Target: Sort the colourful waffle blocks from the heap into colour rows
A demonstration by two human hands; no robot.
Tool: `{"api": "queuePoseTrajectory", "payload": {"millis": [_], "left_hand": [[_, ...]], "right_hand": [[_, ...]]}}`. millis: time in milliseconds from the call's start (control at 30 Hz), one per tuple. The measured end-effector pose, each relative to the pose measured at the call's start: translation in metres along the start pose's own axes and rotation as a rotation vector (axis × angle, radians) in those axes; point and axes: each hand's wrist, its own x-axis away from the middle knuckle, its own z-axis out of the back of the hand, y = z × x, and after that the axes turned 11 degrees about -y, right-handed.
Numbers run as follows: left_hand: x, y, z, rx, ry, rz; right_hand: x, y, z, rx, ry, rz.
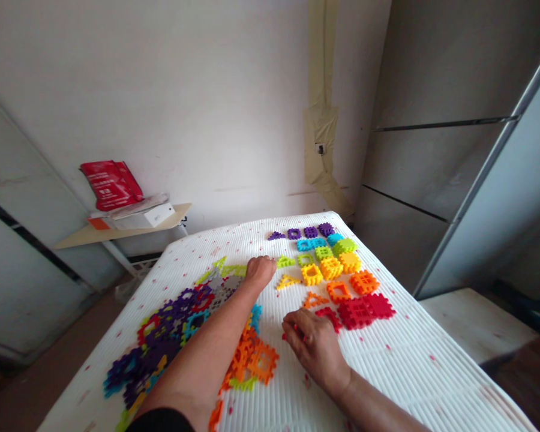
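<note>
My left hand (260,270) reaches across a white ribbed mattress (400,366), its fingers curled down at the far edge of a loose heap of plastic waffle blocks (180,327); what it holds is hidden. A lime triangle piece (285,261) lies just to its right. My right hand (312,345) rests lower, fingers bent and pinched on a small red piece (297,336). Beyond it, blocks lie sorted in colour rows: purple (310,232), cyan (312,243), green (333,251), yellow (330,268), orange (348,288), red (364,310).
Orange blocks (252,360) lie between my arms. A low shelf (117,231) by the wall at left carries a red bag (110,183) and a white box (144,216). Grey cabinet panels (454,150) stand at right. The mattress drops off at its right edge.
</note>
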Motion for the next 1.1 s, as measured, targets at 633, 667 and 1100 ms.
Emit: {"api": "queuePoseTrajectory", "payload": {"millis": [633,667,1100], "left_hand": [[0.015,-0.063,0.007,0.098,-0.092,0.290],[0.017,-0.072,0.008,0.115,-0.114,0.325],[0.016,-0.079,-0.001,0.232,-0.214,0.524]], "right_hand": [[0.001,0.005,-0.002,-0.002,0.021,0.044],[0.001,0.004,-0.002,-0.002,0.023,0.045],[-0.001,0.003,-0.005,-0.011,0.008,0.063]]}}
